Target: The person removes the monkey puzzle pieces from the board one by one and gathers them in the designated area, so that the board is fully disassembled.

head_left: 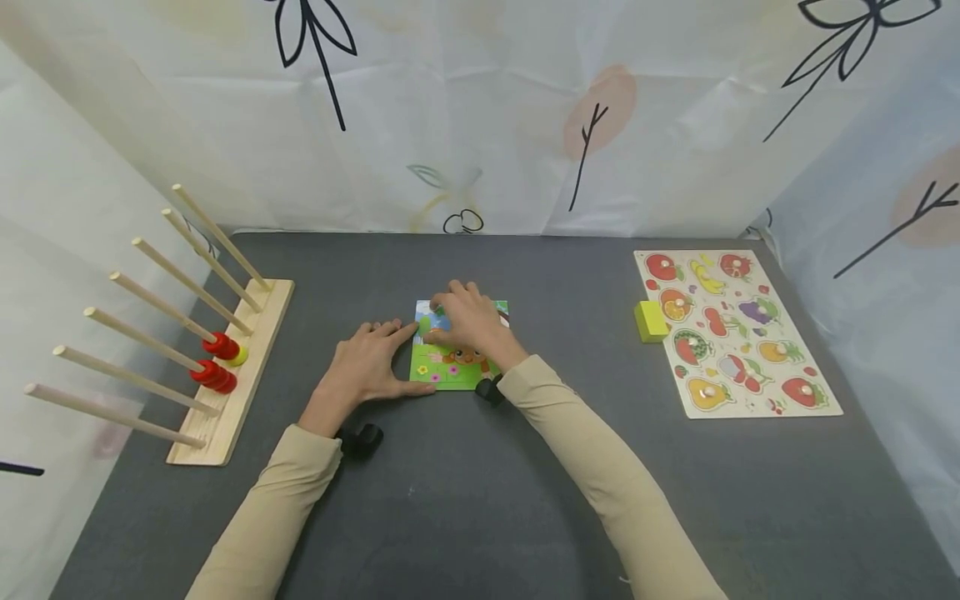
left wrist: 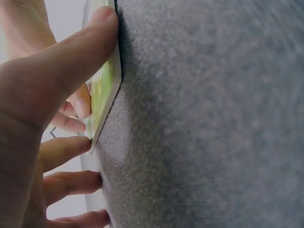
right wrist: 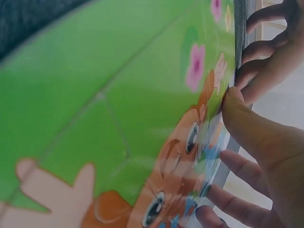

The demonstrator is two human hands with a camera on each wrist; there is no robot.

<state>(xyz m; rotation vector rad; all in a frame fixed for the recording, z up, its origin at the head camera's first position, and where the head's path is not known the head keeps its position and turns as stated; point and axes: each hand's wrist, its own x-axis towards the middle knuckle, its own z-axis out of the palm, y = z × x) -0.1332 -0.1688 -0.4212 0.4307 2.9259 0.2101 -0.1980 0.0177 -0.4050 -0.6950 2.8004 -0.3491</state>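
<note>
A small jigsaw puzzle (head_left: 442, 379) with a cartoon animal, flowers and green grass lies flat on the table. My left hand (head_left: 367, 367) is spread at its left side; the thumb (left wrist: 90, 40) lies along the near edge and the index fingertip meets the left corner. Over the puzzle's upper part is my right hand (head_left: 472, 321), thumb and fingers apart with printed picture showing between them. In the right wrist view the right thumb (right wrist: 249, 123) touches the puzzle face, and its fingertips rest near the far side. No loose piece is visible in either hand.
A wooden rack (head_left: 251, 367) with upright pegs stands on the left, carrying red rings (head_left: 213, 377) and a yellow ring (head_left: 240, 357). On the right lies a fruit-picture board (head_left: 757, 400), with a yellow block (head_left: 650, 322) at its left edge. Patterned cloth (head_left: 510, 167) hangs behind the table.
</note>
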